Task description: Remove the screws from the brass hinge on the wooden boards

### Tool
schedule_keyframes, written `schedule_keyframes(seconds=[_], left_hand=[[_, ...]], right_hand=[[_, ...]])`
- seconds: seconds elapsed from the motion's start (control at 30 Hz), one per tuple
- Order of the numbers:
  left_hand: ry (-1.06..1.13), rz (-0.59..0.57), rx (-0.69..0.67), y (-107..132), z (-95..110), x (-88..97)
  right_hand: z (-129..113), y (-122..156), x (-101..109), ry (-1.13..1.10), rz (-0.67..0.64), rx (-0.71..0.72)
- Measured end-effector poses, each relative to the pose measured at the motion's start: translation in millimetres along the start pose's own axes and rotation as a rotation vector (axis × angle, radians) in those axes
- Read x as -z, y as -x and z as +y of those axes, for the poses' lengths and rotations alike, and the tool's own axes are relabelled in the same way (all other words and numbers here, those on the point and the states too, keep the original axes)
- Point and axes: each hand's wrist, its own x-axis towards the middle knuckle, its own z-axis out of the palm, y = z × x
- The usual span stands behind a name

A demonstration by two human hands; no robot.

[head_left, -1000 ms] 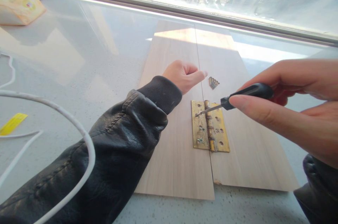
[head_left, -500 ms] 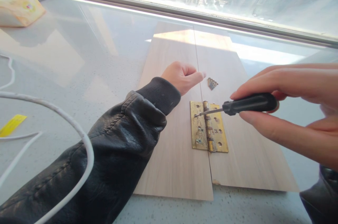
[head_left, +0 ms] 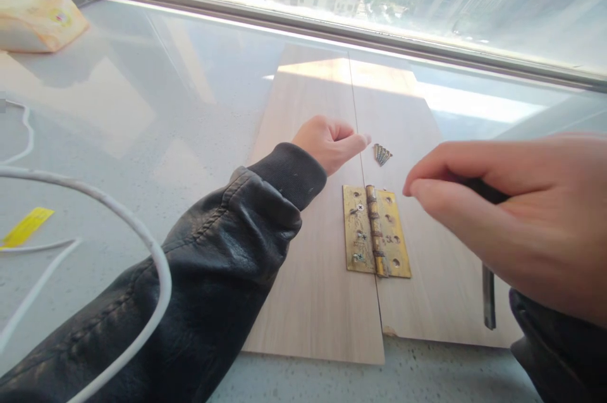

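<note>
A brass hinge (head_left: 377,232) lies across the seam between two pale wooden boards. In its left leaf, a screw (head_left: 360,207) stands with its cross-slotted head raised, and other screws show lower down. The right leaf's holes hold no screws. My left hand (head_left: 329,142) rests curled in a loose fist on the left board, thumb stretched toward the seam. To the right of the hinge, my right hand (head_left: 502,200) is closed around the screwdriver (head_left: 488,191), most of it hidden. A dark bar end (head_left: 488,302) shows below that hand, over the right board.
Several loose screws (head_left: 382,154) lie bunched on the right board (head_left: 441,289) above the hinge. A white cable (head_left: 142,238) loops at left, near a yellow tag (head_left: 28,227). A pale packet (head_left: 40,17) sits by the window frame (head_left: 332,30).
The screwdriver has left the hinge's left leaf and turned within my right hand, which has closed more around it. The upper screw's head now shows. My left hand stays put.
</note>
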Motion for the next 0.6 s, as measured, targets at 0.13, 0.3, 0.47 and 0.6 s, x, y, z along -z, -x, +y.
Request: schedule_keyframes(seconds=[0.13,0.3,0.47,0.6], left_hand=[[-0.001,-0.009,0.003,1,1,0.7],[-0.027,-0.025,0.040,1,4,0.9],[-0.019,-0.013,0.030,0,2,0.1],[-0.009,-0.009,0.023,-1,-1,0.0]], right_hand=[[-8,-9,-17,0.087,-0.184,-0.028],[-12,-12,-31,0.152,-0.319,0.000],[-14,-9,-32,0.169,-0.249,0.076],[-11,-10,-32,0.127,-0.231,0.084]])
